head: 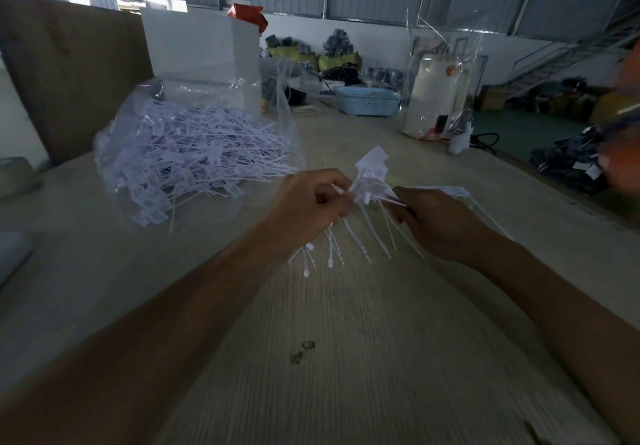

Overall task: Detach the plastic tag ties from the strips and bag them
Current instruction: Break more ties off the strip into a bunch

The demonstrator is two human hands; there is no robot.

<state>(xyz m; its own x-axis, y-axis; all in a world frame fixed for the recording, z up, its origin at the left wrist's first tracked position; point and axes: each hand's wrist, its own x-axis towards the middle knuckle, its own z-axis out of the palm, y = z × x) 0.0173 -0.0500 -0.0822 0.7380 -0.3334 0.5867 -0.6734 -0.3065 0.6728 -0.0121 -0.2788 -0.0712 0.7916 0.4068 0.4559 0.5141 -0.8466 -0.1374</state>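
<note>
Clear crinkled plastic bag (138,122) lies open on the pale wood-grain table (363,340), stuffed with loose thin white plastic tag ties (207,154). Light blue perforated plastic basket (367,99) sits farther back, contents unclear. Just above the table, left hand (304,212) and right hand (440,219) both curl fingers around one white strip bundle of ties (370,185), tails dangling down.

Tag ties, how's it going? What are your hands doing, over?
Left hand and right hand both grip one bunch of tag ties, held above the table. Clear bag at left already holds many. Nothing in the way.
</note>
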